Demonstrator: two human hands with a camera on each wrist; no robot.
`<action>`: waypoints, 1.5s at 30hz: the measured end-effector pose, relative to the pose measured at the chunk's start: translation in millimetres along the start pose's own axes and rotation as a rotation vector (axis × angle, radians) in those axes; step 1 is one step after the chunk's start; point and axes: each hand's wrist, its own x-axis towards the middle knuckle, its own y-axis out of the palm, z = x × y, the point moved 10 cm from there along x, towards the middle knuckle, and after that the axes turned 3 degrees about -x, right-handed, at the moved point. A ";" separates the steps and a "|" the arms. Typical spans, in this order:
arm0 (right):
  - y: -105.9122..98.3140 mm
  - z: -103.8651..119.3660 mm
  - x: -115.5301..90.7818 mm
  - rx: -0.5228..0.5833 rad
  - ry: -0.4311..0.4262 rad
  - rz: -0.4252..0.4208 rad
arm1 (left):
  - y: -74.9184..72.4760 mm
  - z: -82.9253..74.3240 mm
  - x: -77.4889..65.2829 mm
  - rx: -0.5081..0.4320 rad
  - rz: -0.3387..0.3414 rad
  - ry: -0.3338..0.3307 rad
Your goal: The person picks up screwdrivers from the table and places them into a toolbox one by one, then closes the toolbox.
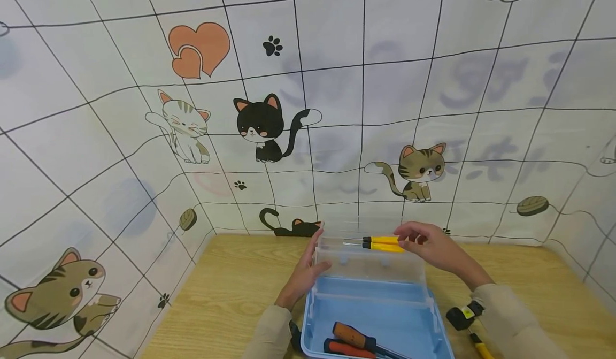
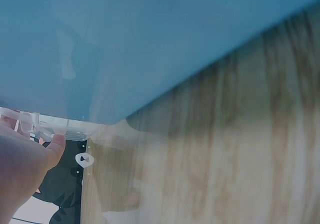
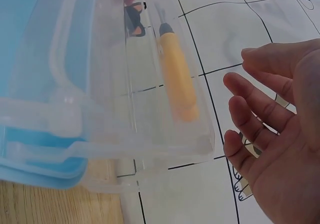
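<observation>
A blue toolbox (image 1: 370, 316) stands open, its clear lid (image 1: 375, 267) raised at the back. My left hand (image 1: 308, 270) grips the lid's left end, thumb in front and fingers behind; the left wrist view shows the thumb against the clear plastic. Two screwdrivers with yellow handles (image 1: 385, 244) lie side by side in the lid's clear compartment, shafts to the left. Beside their handle ends is my right hand (image 1: 430, 244). In the right wrist view its fingers (image 3: 265, 109) are loosely bent with nothing between them, apart from the compartment and one yellow handle (image 3: 177, 77).
In the box's tray lie a screwdriver with a brown handle (image 1: 353, 335) and a red and black handle (image 1: 348, 348). Right of the box, on the wooden table (image 1: 240, 279), are a black and yellow tool (image 1: 464, 316) and a yellow handle (image 1: 481, 346). A cat-patterned wall (image 1: 337, 97) stands behind.
</observation>
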 end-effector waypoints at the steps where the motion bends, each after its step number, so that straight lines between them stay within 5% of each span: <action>1: -0.5 -1.0 -1.1 -0.002 0.004 0.000 | 0.2 0.4 -0.1 -0.003 0.002 -0.002; 45: -21.8 -40.7 -63.8 0.039 0.076 0.001 | 5.3 -6.3 -1.9 -0.041 0.033 0.021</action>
